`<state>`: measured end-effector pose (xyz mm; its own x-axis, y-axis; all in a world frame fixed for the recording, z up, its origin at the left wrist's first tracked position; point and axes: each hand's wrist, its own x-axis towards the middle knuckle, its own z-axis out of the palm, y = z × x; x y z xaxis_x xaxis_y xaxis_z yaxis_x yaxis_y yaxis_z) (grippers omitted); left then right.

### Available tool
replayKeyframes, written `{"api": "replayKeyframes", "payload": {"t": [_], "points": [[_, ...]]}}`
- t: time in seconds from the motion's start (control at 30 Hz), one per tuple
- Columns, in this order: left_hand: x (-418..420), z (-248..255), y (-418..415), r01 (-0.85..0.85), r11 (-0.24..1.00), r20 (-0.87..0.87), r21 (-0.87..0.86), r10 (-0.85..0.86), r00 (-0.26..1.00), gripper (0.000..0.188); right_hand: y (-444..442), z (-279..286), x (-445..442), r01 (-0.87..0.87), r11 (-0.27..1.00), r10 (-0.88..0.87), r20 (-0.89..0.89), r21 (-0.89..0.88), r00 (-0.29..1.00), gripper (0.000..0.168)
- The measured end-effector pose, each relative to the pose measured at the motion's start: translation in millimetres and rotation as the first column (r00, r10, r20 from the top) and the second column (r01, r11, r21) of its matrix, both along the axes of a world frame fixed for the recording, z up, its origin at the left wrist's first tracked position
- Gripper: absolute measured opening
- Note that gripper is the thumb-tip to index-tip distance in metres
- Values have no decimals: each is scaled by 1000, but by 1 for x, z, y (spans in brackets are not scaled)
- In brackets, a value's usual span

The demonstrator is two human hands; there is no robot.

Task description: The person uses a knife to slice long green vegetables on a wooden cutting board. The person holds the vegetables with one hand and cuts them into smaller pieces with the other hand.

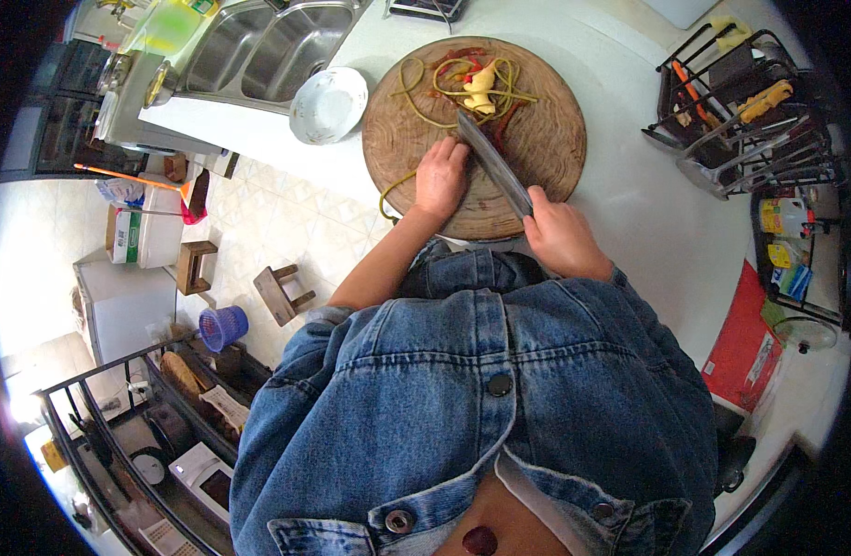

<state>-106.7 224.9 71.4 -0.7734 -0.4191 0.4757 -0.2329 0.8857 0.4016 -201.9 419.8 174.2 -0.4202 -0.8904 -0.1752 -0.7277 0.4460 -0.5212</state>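
A round wooden chopping block [550, 111] lies on the white counter. My right hand [563, 233] grips a cleaver [495, 167] near the block's front right edge, its blade slanting up and left over the wood. Just left of the blade, my left hand [441, 177] rests on the block with fingers bent; whether it pins anything is hidden. Beyond the blade's far end lie a piece of ginger [480, 90], red chili peppers [471, 54] and long green beans [417, 104] in loops. One green strand [396, 184] hangs over the block's left edge, by my left forearm.
A white bowl [329, 105] stands left of the block, beside a double steel sink [284, 52]. On the right are a black utensil rack [724, 90] and a red board or package [742, 340]. Two wooden stools [276, 295] and a purple basket [222, 328] are at lower left.
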Motion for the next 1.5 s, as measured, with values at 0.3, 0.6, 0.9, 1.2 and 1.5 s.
{"api": "replayKeyframes", "payload": {"t": [0.3, 0.6, 0.9, 1.2, 1.5], "points": [[1, 3, 2, 11, 1000, -96, 2, -11, 995, 10, -3, -12, -2, 7, 999, -7, 11, -48, 1000, 26], [2, -3, 0, 26, 999, -12, 38, -26, 1000, 17, -12, -20, -2, -2, 1000, 2, 8, -15, 1000, 30], [3, -5, 0, 41, 999, -65, 30, -39, 997, 19, -4, -15, -7, -20, 995, 23, 26, -102, 999, 28], [5, 3, 2, 20, 999, -56, 41, -18, 998, 12, -5, -17, -6, -20, 999, 22, 36, -39, 999, 31], [5, 7, 3, 18, 999, -43, 31, -17, 999, 12, -12, -20, -4, -5, 999, 6, 19, -51, 1000, 33]]}}
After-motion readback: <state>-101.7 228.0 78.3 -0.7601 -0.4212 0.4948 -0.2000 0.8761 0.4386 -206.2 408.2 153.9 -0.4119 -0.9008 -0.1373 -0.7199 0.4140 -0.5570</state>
